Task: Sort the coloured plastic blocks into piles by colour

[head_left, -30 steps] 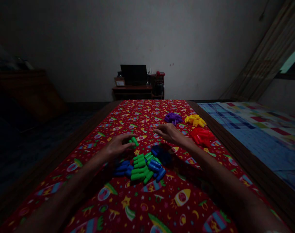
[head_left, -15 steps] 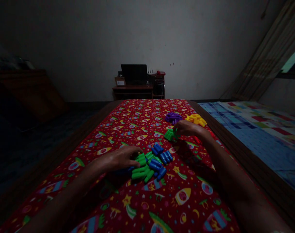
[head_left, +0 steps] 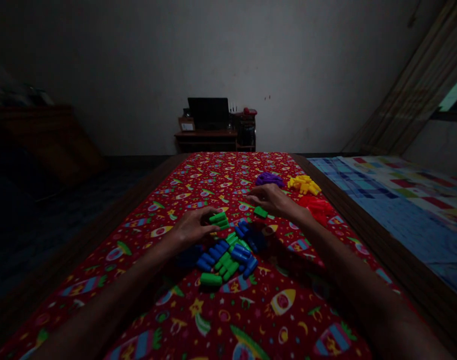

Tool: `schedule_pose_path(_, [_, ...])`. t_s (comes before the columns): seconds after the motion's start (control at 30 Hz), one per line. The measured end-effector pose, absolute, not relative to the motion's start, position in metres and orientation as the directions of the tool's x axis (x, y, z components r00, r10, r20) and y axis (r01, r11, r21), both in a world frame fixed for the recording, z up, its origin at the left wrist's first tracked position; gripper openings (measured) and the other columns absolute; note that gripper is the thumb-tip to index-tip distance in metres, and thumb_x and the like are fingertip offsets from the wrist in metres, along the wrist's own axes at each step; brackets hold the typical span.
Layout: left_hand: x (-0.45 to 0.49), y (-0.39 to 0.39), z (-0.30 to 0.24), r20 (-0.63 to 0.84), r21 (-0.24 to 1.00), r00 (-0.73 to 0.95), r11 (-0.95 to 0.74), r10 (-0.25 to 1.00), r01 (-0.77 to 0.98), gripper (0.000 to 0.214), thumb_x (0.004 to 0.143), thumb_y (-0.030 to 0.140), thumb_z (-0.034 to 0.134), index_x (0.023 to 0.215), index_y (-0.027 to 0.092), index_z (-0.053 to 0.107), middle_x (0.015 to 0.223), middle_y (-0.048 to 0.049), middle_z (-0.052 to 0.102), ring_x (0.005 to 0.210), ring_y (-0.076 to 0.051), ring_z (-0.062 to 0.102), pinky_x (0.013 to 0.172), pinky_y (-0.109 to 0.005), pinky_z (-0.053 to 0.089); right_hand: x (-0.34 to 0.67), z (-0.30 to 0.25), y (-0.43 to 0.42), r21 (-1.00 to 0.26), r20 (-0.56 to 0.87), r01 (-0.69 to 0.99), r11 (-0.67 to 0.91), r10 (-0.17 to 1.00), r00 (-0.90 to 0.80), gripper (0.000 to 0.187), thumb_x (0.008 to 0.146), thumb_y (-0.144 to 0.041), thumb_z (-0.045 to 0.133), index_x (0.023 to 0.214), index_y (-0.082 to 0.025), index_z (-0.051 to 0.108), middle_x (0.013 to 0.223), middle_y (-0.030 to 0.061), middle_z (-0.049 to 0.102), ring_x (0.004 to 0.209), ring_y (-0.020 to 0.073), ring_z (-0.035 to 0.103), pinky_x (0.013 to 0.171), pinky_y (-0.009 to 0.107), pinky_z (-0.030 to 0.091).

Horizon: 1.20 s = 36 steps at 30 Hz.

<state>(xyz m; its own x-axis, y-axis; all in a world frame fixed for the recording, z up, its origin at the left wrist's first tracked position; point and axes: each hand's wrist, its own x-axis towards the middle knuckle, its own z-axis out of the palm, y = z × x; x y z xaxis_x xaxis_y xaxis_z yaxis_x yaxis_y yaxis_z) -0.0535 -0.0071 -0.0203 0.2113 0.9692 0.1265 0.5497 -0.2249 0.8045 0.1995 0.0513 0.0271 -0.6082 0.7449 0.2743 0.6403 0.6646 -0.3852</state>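
Note:
My left hand (head_left: 192, 227) curls around a small bunch of green plastic pegs (head_left: 218, 220) at its fingertips, just above a mixed heap of green and blue plastic pegs (head_left: 228, 257). My right hand (head_left: 271, 200) rests with its fingers spread, holding nothing. A single green peg cluster (head_left: 261, 212) lies on the cloth just below those fingers. Close to my right hand are a purple peg pile (head_left: 269, 179), a yellow peg pile (head_left: 304, 185) and a red peg pile (head_left: 314, 206). The red pile is partly hidden behind my right wrist.
All of this lies on a red printed cloth (head_left: 228, 170) with rockets and stars, over a table with a wooden edge. A patchwork blue quilt (head_left: 386, 210) lies to the right. A low desk with a dark screen (head_left: 208, 113) stands against the far wall.
My right hand has moved left and let go of the green cluster, which stays on the cloth. My left hand has risen from the heap with green pegs, and the heap has spread a little.

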Motion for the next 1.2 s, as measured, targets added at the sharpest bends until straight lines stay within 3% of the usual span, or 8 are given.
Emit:
schedule_pose_path(0.1, [-0.044,-0.012,-0.019,0.131,0.814,0.223,-0.233,0.966,0.531,0.046,0.064,0.039,0.070,0.105,0.020,0.060,0.088,-0.0023,0.071,0.076,-0.022,0.068,0.067,-0.033,0.054,0.174,0.019,0.035,-0.547,0.279,0.389,0.741,0.600,-0.750,0.029,0.089,-0.030,0.054,0.107,-0.013,0.069,0.085,0.0047,0.070,0.067,0.0109,0.057,0.059,0.020,0.034])
schedule_pose_path(0.17, [-0.040,-0.015,-0.016,0.116,0.792,0.231,-0.230,0.966,0.565,0.046,0.066,0.041,0.069,0.106,0.021,0.058,0.088,-0.0022,0.070,0.075,-0.022,0.067,0.067,-0.033,0.054,0.167,0.015,0.031,-0.541,0.258,0.356,0.762,0.552,-0.793,0.025,0.087,-0.026,0.056,0.105,-0.013,0.069,0.080,0.0028,0.069,0.063,0.0095,0.054,0.058,0.020,0.032])
schedule_pose_path(0.33, [-0.041,-0.024,-0.004,0.144,0.638,0.282,-0.307,0.949,0.706,0.041,0.072,0.048,0.064,0.102,0.021,0.058,0.093,-0.0050,0.068,0.085,-0.023,0.065,0.075,-0.035,0.053,0.188,0.013,0.056,-0.397,0.336,0.582,0.710,0.702,-0.628,0.019,0.086,-0.021,0.055,0.083,-0.010,0.071,0.069,0.0037,0.064,0.059,0.0109,0.051,0.056,0.022,0.029])
schedule_pose_path(0.5, [-0.031,-0.051,0.001,0.063,0.472,0.563,-0.522,0.824,0.710,0.027,0.081,0.037,0.062,0.105,0.024,0.062,0.109,-0.0047,0.063,0.101,-0.021,0.060,0.088,-0.032,0.048,0.221,-0.004,0.092,-0.378,0.493,0.768,0.517,0.814,-0.306,0.021,0.085,-0.020,0.056,0.098,-0.012,0.071,0.093,0.0110,0.071,0.082,0.0192,0.062,0.071,0.026,0.040])
schedule_pose_path(0.6, [-0.021,-0.068,-0.004,0.001,0.414,0.634,-0.577,0.773,0.704,0.039,0.082,0.029,0.063,0.121,0.028,0.056,0.125,-0.0058,0.056,0.113,-0.023,0.055,0.093,-0.032,0.045,0.229,-0.017,0.100,-0.370,0.477,0.736,0.566,0.796,-0.373,0.027,0.082,-0.013,0.057,0.106,-0.013,0.069,0.105,0.0124,0.070,0.094,0.0206,0.063,0.080,0.027,0.042])
schedule_pose_path(0.83, [-0.015,-0.071,-0.022,0.024,0.311,0.644,-0.617,0.765,0.722,0.050,0.081,0.020,0.062,0.128,0.026,0.047,0.126,-0.0087,0.055,0.114,-0.024,0.054,0.096,-0.037,0.045,0.231,-0.015,0.099,-0.290,0.269,0.776,0.561,0.826,-0.496,0.028,0.087,-0.022,0.051,0.095,-0.008,0.074,0.087,0.0126,0.072,0.075,0.0187,0.063,0.065,0.024,0.038])
schedule_pose_path(1.0, [-0.015,-0.074,-0.027,0.113,0.239,0.655,-0.660,0.747,0.712,0.053,0.080,0.019,0.059,0.130,0.024,0.041,0.129,-0.0103,0.052,0.118,-0.026,0.051,0.100,-0.039,0.043,0.229,-0.010,0.096,-0.314,0.342,0.773,0.551,0.825,-0.449,0.026,0.087,-0.017,0.048,0.089,-0.009,0.073,0.082,0.0106,0.071,0.071,0.0162,0.061,0.064,0.023,0.037])
schedule_pose_path(1.2, [-0.009,-0.083,-0.025,0.036,0.238,0.633,-0.622,0.774,0.746,0.058,0.080,0.017,0.059,0.134,0.026,0.040,0.131,-0.0116,0.050,0.118,-0.029,0.050,0.100,-0.046,0.043,0.217,0.005,0.082,-0.405,0.438,0.698,0.590,0.796,-0.419,0.025,0.087,-0.021,0.051,0.089,-0.011,0.073,0.081,0.0091,0.071,0.068,0.0150,0.060,0.063,0.022,0.037])
